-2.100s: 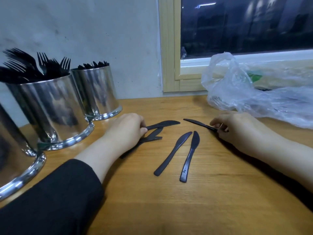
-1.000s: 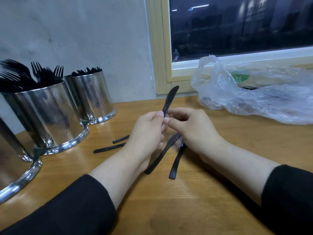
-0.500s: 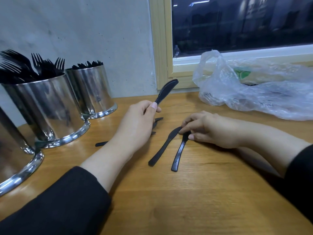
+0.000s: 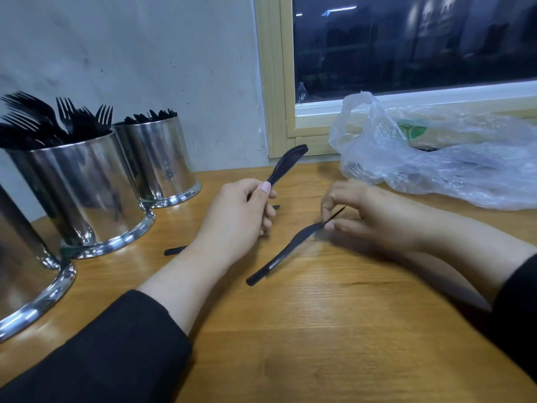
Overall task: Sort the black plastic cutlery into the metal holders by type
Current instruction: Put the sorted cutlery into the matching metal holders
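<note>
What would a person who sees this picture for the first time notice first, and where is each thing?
The left hand, at the centre, grips a black plastic knife with its blade pointing up toward the window. To its right, the right hand pinches a second knife whose handle end lies on the wooden table. At the left stand shiny metal holders; the big one is full of black forks.
</note>
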Action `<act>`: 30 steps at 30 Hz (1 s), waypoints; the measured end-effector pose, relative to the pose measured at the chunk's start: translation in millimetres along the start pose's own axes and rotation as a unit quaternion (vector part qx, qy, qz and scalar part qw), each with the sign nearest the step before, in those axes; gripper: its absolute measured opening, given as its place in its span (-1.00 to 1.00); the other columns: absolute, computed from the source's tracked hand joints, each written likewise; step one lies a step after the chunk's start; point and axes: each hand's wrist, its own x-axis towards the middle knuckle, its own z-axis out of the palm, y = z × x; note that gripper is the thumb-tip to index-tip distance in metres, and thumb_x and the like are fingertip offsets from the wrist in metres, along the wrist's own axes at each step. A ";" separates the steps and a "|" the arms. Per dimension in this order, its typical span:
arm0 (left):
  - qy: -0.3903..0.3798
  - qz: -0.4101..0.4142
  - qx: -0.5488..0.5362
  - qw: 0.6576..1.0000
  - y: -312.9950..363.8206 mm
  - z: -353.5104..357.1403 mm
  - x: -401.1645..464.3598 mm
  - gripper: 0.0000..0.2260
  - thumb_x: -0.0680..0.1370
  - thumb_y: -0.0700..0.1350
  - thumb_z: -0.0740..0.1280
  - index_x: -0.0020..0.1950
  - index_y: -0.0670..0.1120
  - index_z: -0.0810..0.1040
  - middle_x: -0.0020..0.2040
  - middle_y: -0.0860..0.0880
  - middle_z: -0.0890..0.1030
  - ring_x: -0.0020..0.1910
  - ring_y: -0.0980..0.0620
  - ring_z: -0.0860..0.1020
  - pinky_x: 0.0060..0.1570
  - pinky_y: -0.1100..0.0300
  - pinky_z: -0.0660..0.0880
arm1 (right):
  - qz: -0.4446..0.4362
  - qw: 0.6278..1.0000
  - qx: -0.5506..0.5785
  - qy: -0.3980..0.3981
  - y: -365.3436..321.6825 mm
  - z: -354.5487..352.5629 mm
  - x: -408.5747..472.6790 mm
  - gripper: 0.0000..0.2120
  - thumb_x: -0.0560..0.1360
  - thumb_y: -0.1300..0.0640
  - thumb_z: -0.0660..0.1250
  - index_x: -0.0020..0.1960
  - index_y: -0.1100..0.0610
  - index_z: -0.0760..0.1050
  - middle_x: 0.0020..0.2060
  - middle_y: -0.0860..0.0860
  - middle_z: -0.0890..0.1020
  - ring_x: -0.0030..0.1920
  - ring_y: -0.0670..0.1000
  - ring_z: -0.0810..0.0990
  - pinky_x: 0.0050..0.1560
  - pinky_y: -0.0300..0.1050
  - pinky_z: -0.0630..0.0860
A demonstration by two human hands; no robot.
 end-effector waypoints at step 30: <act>0.037 -0.043 -0.032 0.998 -10.4 -36.4 2.8 -0.67 0.67 0.10 0.24 -0.09 -0.11 0.59 -0.50 0.11 0.32 -0.59 0.14 0.22 -0.52 0.24 0.19 | 0.113 0.987 -0.071 -0.085 -3.4 34.7 7.0 -0.56 0.61 -0.22 0.13 0.45 -0.16 0.38 0.40 -0.23 0.35 0.41 -0.08 0.28 0.39 0.16 0.26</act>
